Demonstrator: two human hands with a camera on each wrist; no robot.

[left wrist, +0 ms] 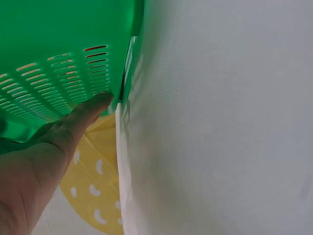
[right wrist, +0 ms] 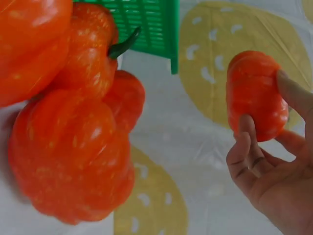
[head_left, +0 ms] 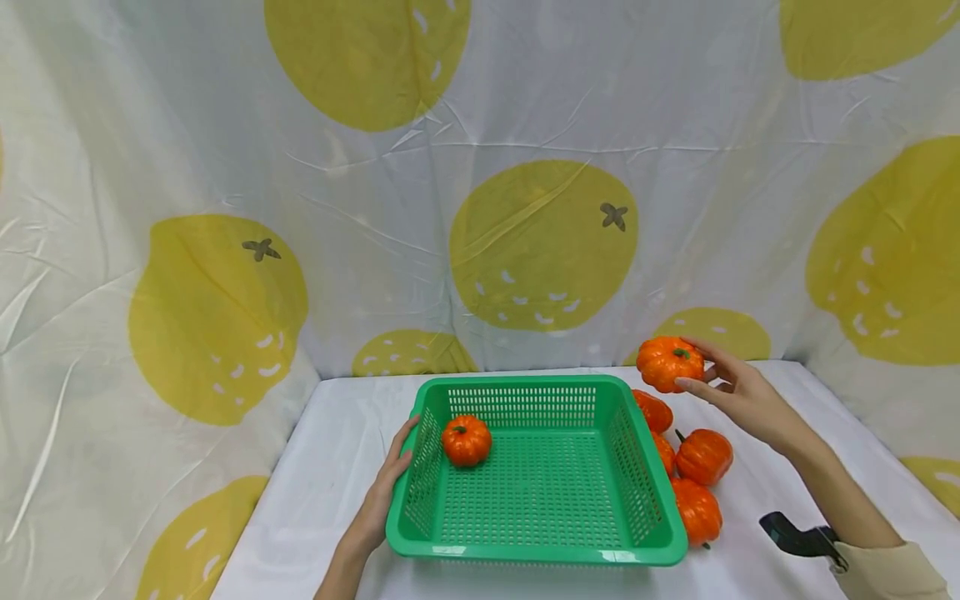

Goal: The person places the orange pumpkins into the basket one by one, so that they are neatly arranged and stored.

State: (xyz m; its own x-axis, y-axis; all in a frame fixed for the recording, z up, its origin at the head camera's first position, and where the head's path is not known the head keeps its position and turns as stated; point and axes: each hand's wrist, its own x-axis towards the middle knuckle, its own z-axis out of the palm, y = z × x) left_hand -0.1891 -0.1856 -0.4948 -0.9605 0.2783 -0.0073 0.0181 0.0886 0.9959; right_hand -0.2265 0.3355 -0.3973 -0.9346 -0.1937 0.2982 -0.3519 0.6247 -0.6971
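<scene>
A green plastic basket with slotted walls stands in the middle of the table in the head view. My left hand rests along its left outer side, fingers extended against the wall; the left wrist view shows one straight finger on the slots. One small orange pumpkin with a green stem sits inside the basket near its left wall. My right hand pinches another small pumpkin between thumb and fingers, raised beyond the basket's right back corner. The right wrist view shows this held pumpkin from another side.
Several more orange pumpkins lie in a group against the basket's right side, some partly hidden by its rim. The table wears a white cloth. Behind it hangs a pale curtain printed with yellow lemons.
</scene>
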